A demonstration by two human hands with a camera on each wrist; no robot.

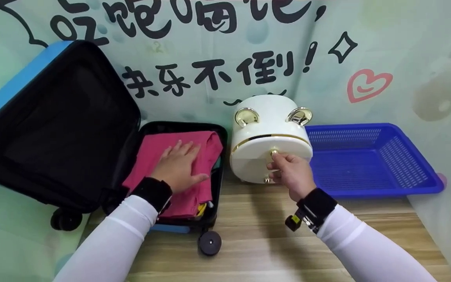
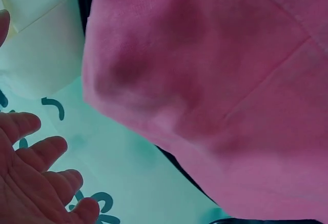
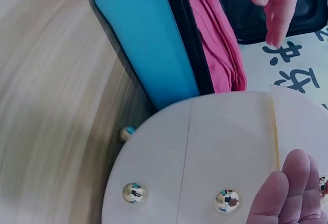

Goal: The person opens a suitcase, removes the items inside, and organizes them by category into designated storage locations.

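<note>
My left hand (image 1: 180, 166) is over a folded pink garment (image 1: 159, 152) in the open suitcase (image 1: 224, 137), fingers spread and holding nothing. In the left wrist view its fingers (image 2: 43, 152) show apart from the cloth. My right hand (image 1: 294, 174) is at the front of a white rounded box (image 1: 249, 156) with gold ear-shaped trims. Its fingertips overlap the upper gold knob (image 1: 274, 152) in the head view. In the right wrist view that knob (image 3: 227, 201) stands uncovered beside the fairly straight fingers (image 3: 271, 198). A lower knob (image 1: 266, 180) is on the same front.
The suitcase lid (image 1: 65, 129) leans open at the left, black inside with a blue edge. Behind the right hand lies a blue plastic basket (image 1: 366, 168). A suitcase wheel (image 1: 210, 243) sticks out at the front over the wooden tabletop (image 1: 249, 243). A printed cloth backdrop (image 1: 210, 43) hangs behind.
</note>
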